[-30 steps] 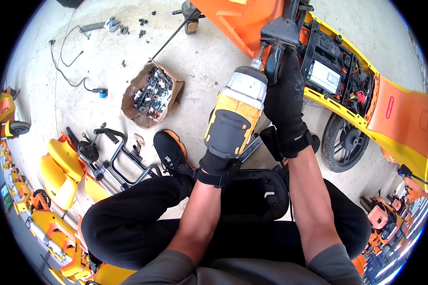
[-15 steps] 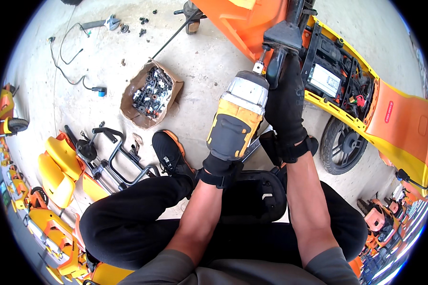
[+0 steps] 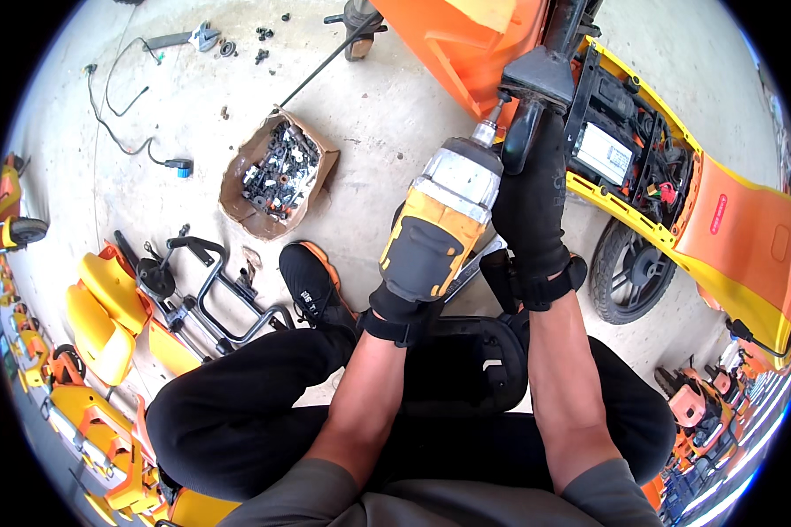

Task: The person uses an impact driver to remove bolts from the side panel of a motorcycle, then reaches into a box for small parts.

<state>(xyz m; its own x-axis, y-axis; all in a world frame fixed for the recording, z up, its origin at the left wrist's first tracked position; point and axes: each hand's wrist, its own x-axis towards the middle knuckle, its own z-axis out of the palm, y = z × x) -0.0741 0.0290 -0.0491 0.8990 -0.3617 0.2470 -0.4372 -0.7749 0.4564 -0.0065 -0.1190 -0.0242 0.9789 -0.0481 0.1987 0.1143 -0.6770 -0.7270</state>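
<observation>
My left hand (image 3: pixel 399 306), in a black glove and mostly hidden beneath the tool, grips a yellow and black impact wrench (image 3: pixel 439 220). Its silver socket (image 3: pixel 486 130) points up at a small bolt under a black metal housing (image 3: pixel 540 75) at the scooter's front column. My right hand (image 3: pixel 533 202), also gloved, is closed around the black tube (image 3: pixel 523 132) below that housing, just beside the tool's head. An orange body panel (image 3: pixel 448 48) hangs left of the column. Behind my right hand lies the scooter's open yellow body (image 3: pixel 642 214), with wiring and a silver box (image 3: pixel 605 154) inside.
A cardboard box of small hardware (image 3: pixel 277 171) stands on the floor, near cables and an adjustable wrench (image 3: pixel 171 40). Yellow seats (image 3: pixel 105 316) and a tubular frame (image 3: pixel 237 329) lie at left; a black tray (image 3: pixel 461 369) lies between my legs. Several scooters (image 3: pixel 101 430) line both sides.
The column, panel, tool and right hand sit slightly farther right in the picture, while the floor items shift slightly left. Both hands keep their grips.
</observation>
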